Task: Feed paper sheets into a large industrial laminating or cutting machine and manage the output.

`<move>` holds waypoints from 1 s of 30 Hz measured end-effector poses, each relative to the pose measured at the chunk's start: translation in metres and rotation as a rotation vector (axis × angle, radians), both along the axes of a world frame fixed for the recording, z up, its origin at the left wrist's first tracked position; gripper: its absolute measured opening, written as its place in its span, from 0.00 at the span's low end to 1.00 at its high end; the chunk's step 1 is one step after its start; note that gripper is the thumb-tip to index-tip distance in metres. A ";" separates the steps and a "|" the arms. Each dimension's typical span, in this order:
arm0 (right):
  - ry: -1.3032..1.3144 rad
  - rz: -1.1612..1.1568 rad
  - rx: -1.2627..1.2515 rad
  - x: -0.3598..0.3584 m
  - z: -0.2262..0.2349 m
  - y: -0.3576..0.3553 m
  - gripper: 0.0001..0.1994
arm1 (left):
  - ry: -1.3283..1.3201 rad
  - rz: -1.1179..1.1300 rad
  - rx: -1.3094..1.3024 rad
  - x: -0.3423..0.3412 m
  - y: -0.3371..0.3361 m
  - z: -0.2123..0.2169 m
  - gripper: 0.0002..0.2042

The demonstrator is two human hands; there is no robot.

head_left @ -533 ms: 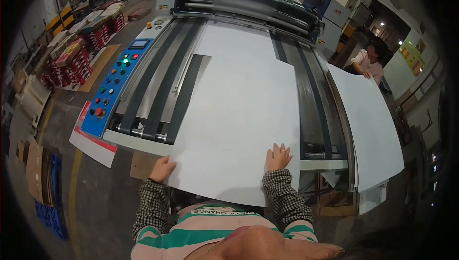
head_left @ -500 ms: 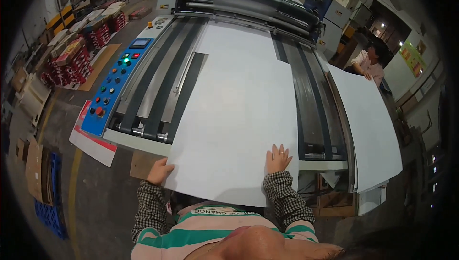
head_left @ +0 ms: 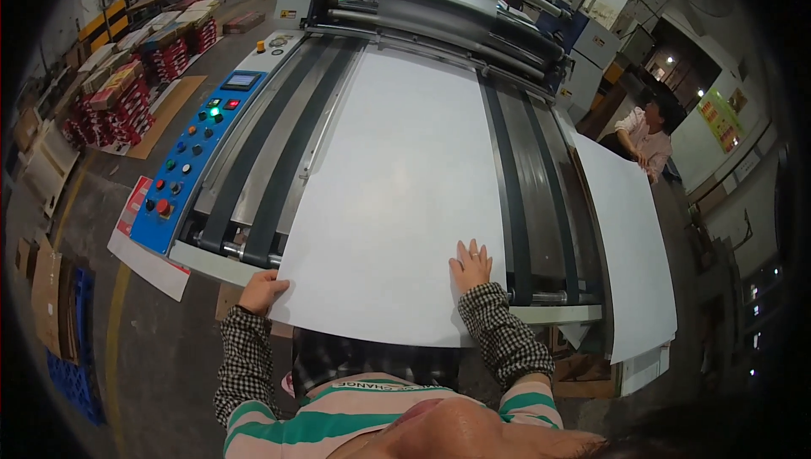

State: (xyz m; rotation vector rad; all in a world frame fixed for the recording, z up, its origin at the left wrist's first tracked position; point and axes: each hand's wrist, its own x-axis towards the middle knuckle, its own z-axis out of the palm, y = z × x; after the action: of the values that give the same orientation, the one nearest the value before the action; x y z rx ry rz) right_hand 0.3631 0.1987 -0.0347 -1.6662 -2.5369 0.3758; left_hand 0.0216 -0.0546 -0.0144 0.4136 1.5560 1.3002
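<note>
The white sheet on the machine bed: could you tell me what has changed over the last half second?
The white sheet has slid forward toward the rollers and slightly left, covering more of the dark belts. The right hand stays flat on it; the left hand keeps its grip on the near left corner. The stack of sheets at right is unmoved.

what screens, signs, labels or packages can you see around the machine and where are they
Small screen: top of the blue control panel, left of the belts; dark rectangle in a pale frame.
Warning label: on the machine's white housing, far left; small, yellow and black.
Wall sign: far right wall; green rectangle with yellow and red patches.
Stacked packages: on the floor far left; red and white bundles.
Flat cartons: lower left floor; brown.
</note>
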 end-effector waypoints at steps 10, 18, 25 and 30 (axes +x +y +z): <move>0.471 0.096 0.083 -0.012 -0.007 0.098 0.17 | 0.975 0.331 -0.050 -0.003 0.084 0.031 0.12; -0.249 -0.910 0.545 0.229 0.076 0.085 0.18 | 0.898 0.272 -0.119 -0.023 0.045 0.012 0.09; -0.663 -0.956 0.036 0.335 0.023 0.049 0.16 | 0.922 0.088 0.048 0.012 0.098 -0.011 0.10; -0.527 0.108 0.386 0.166 -0.028 0.029 0.11 | 0.585 -0.445 0.266 0.150 0.131 0.005 0.15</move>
State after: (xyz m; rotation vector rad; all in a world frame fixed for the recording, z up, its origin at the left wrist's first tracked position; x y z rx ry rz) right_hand 0.5292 0.2282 -0.0626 -1.6373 -2.8012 -0.5944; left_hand 0.1714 0.0766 -0.0097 1.3245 1.6218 1.0798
